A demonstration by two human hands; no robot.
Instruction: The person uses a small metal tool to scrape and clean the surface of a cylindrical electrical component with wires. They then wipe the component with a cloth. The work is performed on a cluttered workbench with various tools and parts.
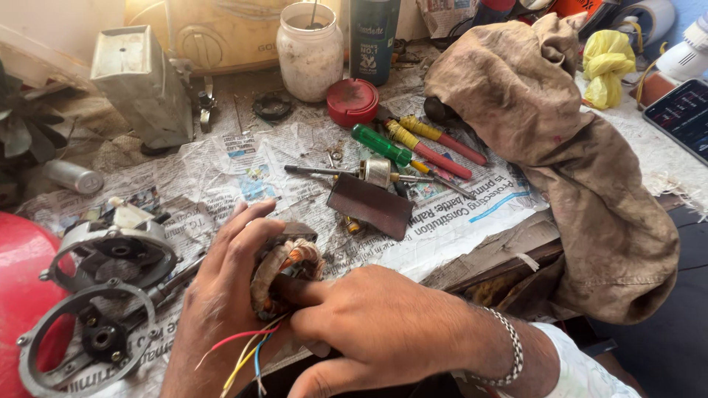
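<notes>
While we look down at the newspaper-covered table (457, 228), we see the left hand (225, 295) wrapped around a motor stator (284, 273) with copper windings at the near edge, and the right hand (369, 324) pressing its index finger into the core. Coloured wires (247, 350) hang below. Screwdrivers (413, 147) lie well apart, behind.

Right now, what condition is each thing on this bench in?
Left hand: cupped around the motor winding.
Right hand: finger pressed into the winding.
Motor winding: out of its housing, coloured wires loose.
Motor end covers: removed, lying flat.
White jar: open.
Red lid: off, on the newspaper.
Screwdrivers: lying unused.
</notes>
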